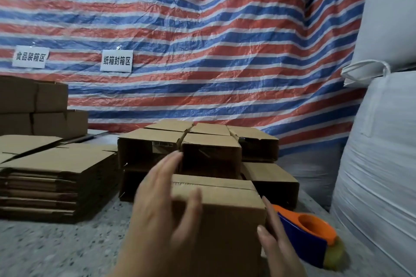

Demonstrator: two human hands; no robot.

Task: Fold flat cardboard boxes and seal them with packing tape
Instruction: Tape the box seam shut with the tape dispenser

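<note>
Step in hand: carrying a folded box (220, 216) toward the pile of finished boxes (202, 153), judged from how it is held just in front of them.
Left grip: left hand (157, 204) laid against the box's left face, fingers (168, 164) straight and spread, thumb over the near top edge; pressing, not curled round it.
Right grip: right hand (276, 240) flat against the right face, fingers extended along the corner; box squeezed between two open palms.
Doing it well: keep even pressure from both sides so the walls stay square; set down flush against the neighbours, seam side kept where tape can reach it; avoid knocking the open-ended boxes behind.
Box location: centre foreground, between the hands, above the speckled tabletop (56, 247), just short of the stacked boxes.
Box look: plain brown corrugated card, small, squared up; a seam running across the top near the far edge; tape on it too hard to make out.
Tape dispenser (310, 236): orange and blue, lying just right of the box, untouched.
Flat blanks (51, 182): stacked at left, waiting.
Risk: thin card likely to buckle if squeezed hard.
</note>
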